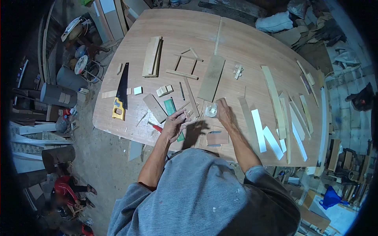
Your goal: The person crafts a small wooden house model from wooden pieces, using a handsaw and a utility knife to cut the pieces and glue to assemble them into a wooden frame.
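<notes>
My left hand (175,125) is closed in a pinch on a small light wood piece (186,114), partly hidden by the fingers. A green flat box (170,106) lies just beyond this hand, and a red-handled tool (156,128) lies left of it. My right hand (225,114) is curled at the right rim of a small clear cup (211,110) with whitish contents. Whatever its fingers grip is hidden. Between my arms and closer to me, a short wooden block (217,138) rests over dark blue strips. A thin wooden strip (191,97) extends away beyond my left hand.
A yellow-handled saw (119,108) lies at the table's left. Stacked boards (152,57), a small wooden frame (189,61) and a wide board (212,78) sit farther back. Long strips (274,98) and white pieces (258,129) cover the right side. A person (67,188) is at lower left.
</notes>
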`<state>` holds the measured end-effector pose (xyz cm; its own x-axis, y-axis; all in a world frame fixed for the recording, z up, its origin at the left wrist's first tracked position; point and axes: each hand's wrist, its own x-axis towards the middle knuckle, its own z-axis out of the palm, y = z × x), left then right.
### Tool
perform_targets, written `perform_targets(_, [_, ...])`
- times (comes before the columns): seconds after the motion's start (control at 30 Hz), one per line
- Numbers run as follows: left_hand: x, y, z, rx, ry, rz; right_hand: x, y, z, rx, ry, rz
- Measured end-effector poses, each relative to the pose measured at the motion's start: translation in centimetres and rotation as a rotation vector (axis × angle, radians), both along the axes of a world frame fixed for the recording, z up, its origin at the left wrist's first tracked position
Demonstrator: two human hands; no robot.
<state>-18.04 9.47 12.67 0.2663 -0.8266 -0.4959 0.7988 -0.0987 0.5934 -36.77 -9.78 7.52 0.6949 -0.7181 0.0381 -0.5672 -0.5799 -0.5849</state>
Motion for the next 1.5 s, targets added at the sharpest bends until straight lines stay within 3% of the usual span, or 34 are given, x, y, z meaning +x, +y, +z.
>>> perform_targets(0.07, [0.2,-0.4,0.3,0.026,-0.026,-0.021,-0.4,-0.7,-2.4,-0.129,-0.260,-0.087])
perform_targets(0.1, [0.2,-0.6,0.3,0.026,-0.024,-0.032,-0.6,-0.5,-2.5,-0.130,-0.256,-0.097])
perform_targets(0.17, [0.6,-1.2,0.2,0.055,-0.055,-0.050,-0.8,-0.2,-2.6,0.094,-0.381,-0.344])
perform_targets(0.2, [0.7,-1.6,0.3,0.050,-0.053,-0.068,-0.7,0.1,-2.1,0.085,-0.381,-0.360])
perform_targets(0.27, [0.8,-2.1,0.3,0.037,-0.069,-0.081,-0.7,0.8,-1.0,0.268,-0.685,-0.601])
perform_targets(0.4, [0.6,-3.4,0.0,0.036,-0.130,-0.115,-2.0,1.3,-0.4,0.398,-0.705,-0.714])
perform_targets(0.5, [0.3,-4.2,0.1,0.069,-0.216,-0.163,-4.1,1.7,-3.4,0.252,-0.570,-0.559])
perform_targets(0.57, [0.4,-4.8,0.3,0.070,-0.264,-0.190,-4.1,2.8,-1.8,0.438,-0.594,-0.654])
perform_targets(0.67, [-0.3,-4.9,0.6,-0.028,-0.536,-0.167,-4.9,4.3,0.8,0.517,-0.698,-0.705])
perform_targets(0.77, [-0.5,-4.8,1.3,-0.067,-0.677,-0.197,-4.7,5.9,5.3,0.473,-0.909,-0.587])
perform_targets(0.8, [-0.6,-4.8,1.9,-0.068,-0.674,-0.199,-4.4,6.5,7.3,0.471,-0.907,-0.590])
perform_targets(0.87, [-0.9,-4.8,3.1,-0.093,-0.626,-0.195,-3.5,7.7,10.7,0.341,-0.884,-0.301])
perform_targets(1.0, [-0.7,-4.8,3.2,-0.125,-0.583,-0.218,-2.4,8.5,11.9,0.241,-0.885,-0.201])
perform_targets(1.23, [-0.6,-4.4,4.1,-0.115,-0.550,-0.203,-2.0,8.0,12.5,0.162,-0.769,-0.069])
perform_targets(1.33, [-0.8,-4.2,4.6,-0.113,-0.523,-0.174,-1.9,8.0,13.2,0.174,-0.885,-0.129])
perform_targets(1.4, [-1.0,-4.0,5.0,-0.113,-0.506,-0.157,-1.9,8.2,13.8,0.116,-0.746,-0.033])
perform_targets(1.5, [-1.1,-4.0,5.2,-0.120,-0.493,-0.142,-1.7,8.7,14.3,0.198,-0.788,-0.122])
